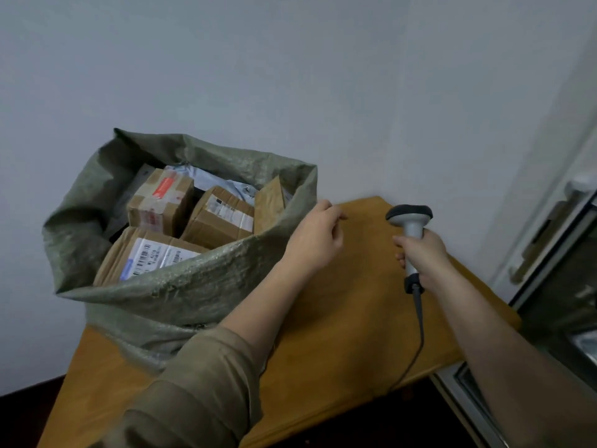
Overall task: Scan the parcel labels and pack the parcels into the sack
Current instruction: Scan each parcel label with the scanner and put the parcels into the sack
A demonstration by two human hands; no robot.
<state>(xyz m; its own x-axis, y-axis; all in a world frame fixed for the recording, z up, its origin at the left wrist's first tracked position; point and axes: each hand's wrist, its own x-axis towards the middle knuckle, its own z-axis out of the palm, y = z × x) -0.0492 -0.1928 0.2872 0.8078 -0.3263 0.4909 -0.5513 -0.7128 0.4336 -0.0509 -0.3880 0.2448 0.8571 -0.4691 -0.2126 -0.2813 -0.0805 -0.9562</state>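
Observation:
A green woven sack stands open on the wooden table at the left. Several cardboard parcels fill it: one with a white barcode label at the front, one with a red sticker behind it, another labelled box to the right. My left hand hovers just right of the sack's rim, fingers loosely curled, holding nothing. My right hand grips the handle of a grey barcode scanner, its dark head pointing away from me. The scanner's cable trails down over the table.
A pale wall runs behind the table. On the right stands a white frame with a dark glass door close to the table's corner. Dark floor shows below the table's front edge.

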